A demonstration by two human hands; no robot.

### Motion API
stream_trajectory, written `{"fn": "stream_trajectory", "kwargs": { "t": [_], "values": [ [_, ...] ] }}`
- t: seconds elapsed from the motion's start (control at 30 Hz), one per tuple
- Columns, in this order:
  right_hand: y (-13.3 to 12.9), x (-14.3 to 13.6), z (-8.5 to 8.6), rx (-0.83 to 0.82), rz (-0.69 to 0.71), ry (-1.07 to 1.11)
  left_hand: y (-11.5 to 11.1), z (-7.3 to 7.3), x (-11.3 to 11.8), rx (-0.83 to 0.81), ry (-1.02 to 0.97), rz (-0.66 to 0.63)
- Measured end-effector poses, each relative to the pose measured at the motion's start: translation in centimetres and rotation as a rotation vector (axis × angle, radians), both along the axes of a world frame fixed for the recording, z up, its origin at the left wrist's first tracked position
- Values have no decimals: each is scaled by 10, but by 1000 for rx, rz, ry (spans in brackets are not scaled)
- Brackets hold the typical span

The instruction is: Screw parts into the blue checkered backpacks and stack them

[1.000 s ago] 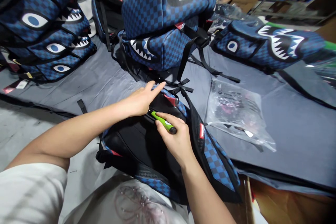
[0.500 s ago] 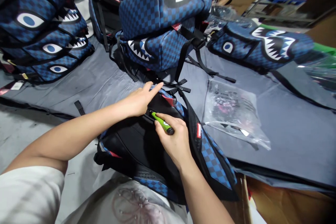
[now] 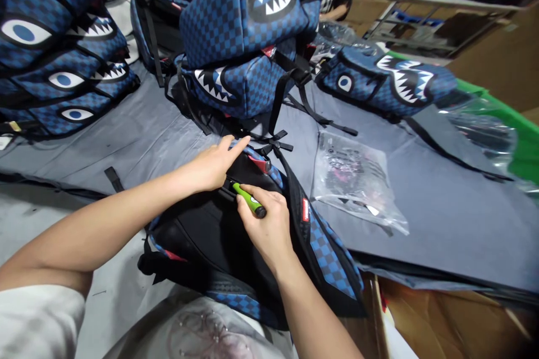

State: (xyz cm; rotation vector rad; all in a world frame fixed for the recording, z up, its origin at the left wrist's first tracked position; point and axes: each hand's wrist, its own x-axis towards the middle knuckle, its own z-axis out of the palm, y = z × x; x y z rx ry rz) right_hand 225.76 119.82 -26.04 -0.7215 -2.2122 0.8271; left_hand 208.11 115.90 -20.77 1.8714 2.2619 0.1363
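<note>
A black backpack (image 3: 210, 224) with blue checkered sides lies before me at the table's front edge, its dark interior or back panel facing up. My right hand (image 3: 267, 219) is closed around a green tool (image 3: 249, 199) with a black end, its tip against the black fabric. Just left of that tip, my left hand (image 3: 214, 165) rests on the backpack near its top edge. Its index finger and thumb are spread apart, the other fingers are hidden. Whether it pinches any fabric is not visible.
Stacked blue shark-face backpacks stand at the left (image 3: 63, 78) and back centre (image 3: 244, 28). Another backpack (image 3: 379, 76) lies at back right. A clear plastic bag (image 3: 353, 179) is on the grey table (image 3: 455, 219). Cardboard (image 3: 463, 320) sits below right. People stand behind.
The whole view has shifted, so things appear slightly further left. Both hands and the green tool keep nearly the same place on the backpack.
</note>
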Motion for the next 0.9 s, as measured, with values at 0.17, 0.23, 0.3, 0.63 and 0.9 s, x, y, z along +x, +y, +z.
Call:
{"fn": "stream_trajectory", "kwargs": {
  "t": [0.17, 0.23, 0.3, 0.63, 0.9],
  "values": [
    [0, 3, 2, -13, 4, -5, 0, -1, 0, 17, 8, -5],
    [2, 3, 1, -23, 7, -12, 0, -1, 1, 14, 8, -1],
    [3, 2, -1, -52, 34, -15, 1, -1, 1, 13, 2, 6],
    [1, 16, 24, -293, 80, 91, -6, -6, -9, 44, -42, -23],
    [114, 150, -4, 129, -700, -703, -3, -18, -19, 71, -8, -44]
  ]
}}
